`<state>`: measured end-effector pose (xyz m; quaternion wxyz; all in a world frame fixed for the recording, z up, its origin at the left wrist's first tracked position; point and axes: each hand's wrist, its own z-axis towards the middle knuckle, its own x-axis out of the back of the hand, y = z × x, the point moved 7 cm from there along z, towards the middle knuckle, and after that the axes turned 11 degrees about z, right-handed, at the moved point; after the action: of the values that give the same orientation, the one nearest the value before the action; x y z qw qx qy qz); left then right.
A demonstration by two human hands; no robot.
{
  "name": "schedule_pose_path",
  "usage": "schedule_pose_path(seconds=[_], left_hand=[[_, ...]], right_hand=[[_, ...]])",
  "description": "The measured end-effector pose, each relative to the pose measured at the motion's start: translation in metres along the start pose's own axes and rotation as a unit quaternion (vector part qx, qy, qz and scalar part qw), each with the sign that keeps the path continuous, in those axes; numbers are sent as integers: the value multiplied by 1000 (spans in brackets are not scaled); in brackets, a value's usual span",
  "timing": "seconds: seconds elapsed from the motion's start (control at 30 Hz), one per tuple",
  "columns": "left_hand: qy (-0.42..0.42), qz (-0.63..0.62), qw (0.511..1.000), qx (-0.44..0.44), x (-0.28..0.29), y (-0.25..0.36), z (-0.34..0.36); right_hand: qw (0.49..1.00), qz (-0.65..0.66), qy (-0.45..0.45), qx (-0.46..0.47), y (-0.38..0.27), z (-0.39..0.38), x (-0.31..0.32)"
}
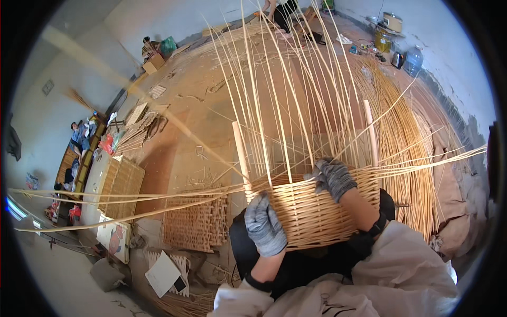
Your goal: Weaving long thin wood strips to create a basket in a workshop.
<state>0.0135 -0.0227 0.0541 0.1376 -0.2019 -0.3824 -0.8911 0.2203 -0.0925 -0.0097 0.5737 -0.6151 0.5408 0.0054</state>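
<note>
two gloved hands (265,224) (336,180), at wicker basket (311,214)

Gloved left hand (263,226), right hand (335,179), both at wicker basket (312,217)

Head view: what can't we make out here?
All in the head view:
- Basket floor: hidden behind its near side.
- Left hand: whether it pinches a strand; its own fingers block the contact.
- Right hand: grip hidden by its own back.
- Far person: upper body cut off by the top edge.
</note>
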Motion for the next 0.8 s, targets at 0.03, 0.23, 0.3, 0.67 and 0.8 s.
schedule_pose_path(seconds=[0.03, 0.23, 0.3, 0.67, 0.8], left_hand=[[42, 122, 982, -135, 13, 28, -7], [-109, 199, 974, 25, -73, -4, 77], [-419, 274, 862, 86, -113, -42, 90], [-387, -141, 902, -127, -115, 11, 42], [-424, 297, 826, -222, -129, 60, 4]], right_hand=[[1000, 5, 14, 7, 2, -4, 4], [999, 38, -15, -2, 11, 6, -1], [1000, 19, -14, 14, 3, 5, -9], [998, 30, 36, 31, -32, -6, 12], [586, -672, -207, 402, -64, 56, -59]])
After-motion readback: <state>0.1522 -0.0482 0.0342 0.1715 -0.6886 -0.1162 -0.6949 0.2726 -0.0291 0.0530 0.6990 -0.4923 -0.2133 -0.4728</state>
